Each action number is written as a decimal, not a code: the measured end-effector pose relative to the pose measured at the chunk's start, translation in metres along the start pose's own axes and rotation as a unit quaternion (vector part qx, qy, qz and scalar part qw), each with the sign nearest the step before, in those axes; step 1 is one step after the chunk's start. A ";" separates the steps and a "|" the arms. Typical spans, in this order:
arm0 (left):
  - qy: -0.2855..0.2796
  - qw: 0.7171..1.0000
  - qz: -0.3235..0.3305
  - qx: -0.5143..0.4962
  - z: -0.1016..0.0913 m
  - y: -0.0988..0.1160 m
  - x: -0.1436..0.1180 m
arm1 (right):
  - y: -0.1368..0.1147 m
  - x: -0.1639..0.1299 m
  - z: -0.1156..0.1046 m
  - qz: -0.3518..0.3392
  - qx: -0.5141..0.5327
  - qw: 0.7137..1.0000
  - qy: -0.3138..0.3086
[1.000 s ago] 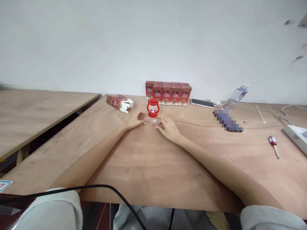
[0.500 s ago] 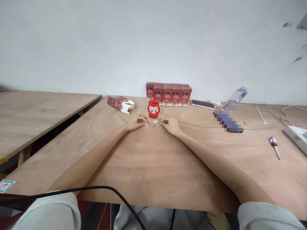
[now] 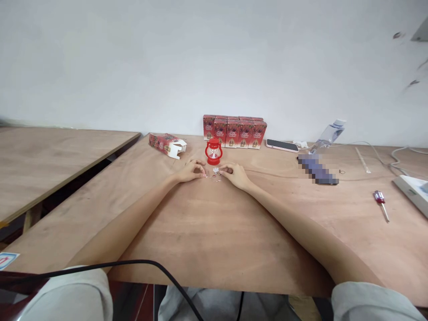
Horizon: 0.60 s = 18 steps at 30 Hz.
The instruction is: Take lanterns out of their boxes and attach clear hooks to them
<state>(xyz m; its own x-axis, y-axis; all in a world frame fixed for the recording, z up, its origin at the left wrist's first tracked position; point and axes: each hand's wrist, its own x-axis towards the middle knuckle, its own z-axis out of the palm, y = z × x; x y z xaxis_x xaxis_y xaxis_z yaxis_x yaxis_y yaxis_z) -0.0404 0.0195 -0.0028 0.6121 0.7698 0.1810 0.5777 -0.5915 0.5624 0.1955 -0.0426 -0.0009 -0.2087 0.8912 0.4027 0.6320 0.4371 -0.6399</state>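
Note:
A small red lantern (image 3: pixel 213 152) with a clear middle stands upright on the wooden table. Just in front of it, a thin bent metal wire (image 3: pixel 216 180) lies between my hands, beside a small silvery-white piece (image 3: pixel 216 170). My left hand (image 3: pixel 191 171) is closed in a pinch at the left end of the wire. From the other side, my right hand (image 3: pixel 236 174) pinches near the wire's right end. Both hands rest low at the tabletop. The fingertips hide the exact contact with the wire.
Red printed boxes (image 3: pixel 233 133) stand in rows behind the lantern. An opened box (image 3: pixel 167 145) lies at left. Rightward are a phone (image 3: pixel 282 145), a tilted water bottle (image 3: pixel 329 134), a blurred dark item (image 3: pixel 317 170) and a screwdriver (image 3: pixel 381 205). A black cable (image 3: pixel 140 261) crosses the front.
My right hand has moved slightly left and my left hand slightly right, so the fingertips are closer together around the wire. The lantern and boxes stay put.

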 end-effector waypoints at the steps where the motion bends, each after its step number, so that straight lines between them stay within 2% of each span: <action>1: 0.000 1.000 -0.001 0.005 0.001 0.000 0.000 | 0.000 0.000 0.000 -0.003 -0.001 1.000 0.010; 5: 0.002 1.000 0.008 0.019 0.004 -0.001 -0.001 | 0.002 -0.003 0.001 -0.026 -0.014 0.999 0.034; 10: 0.016 0.999 0.042 0.005 0.003 0.001 -0.003 | 0.001 -0.008 0.002 -0.072 -0.070 0.995 0.008; 15: -0.006 0.998 0.062 -0.016 0.001 0.004 -0.004 | 0.002 -0.010 0.003 -0.076 -0.109 0.991 0.006; 18: -0.017 0.998 0.067 0.013 0.001 0.006 -0.001 | 0.002 -0.010 0.003 -0.081 -0.120 0.989 0.005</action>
<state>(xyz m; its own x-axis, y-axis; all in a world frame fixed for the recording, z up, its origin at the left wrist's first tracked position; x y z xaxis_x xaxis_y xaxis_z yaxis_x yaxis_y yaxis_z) -0.0376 0.0149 -0.0006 0.7020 0.6753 0.2261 0.5035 -0.6952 0.5130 0.1968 -0.0498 -0.0080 -0.3159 0.8097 0.4946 0.7494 0.5327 -0.3934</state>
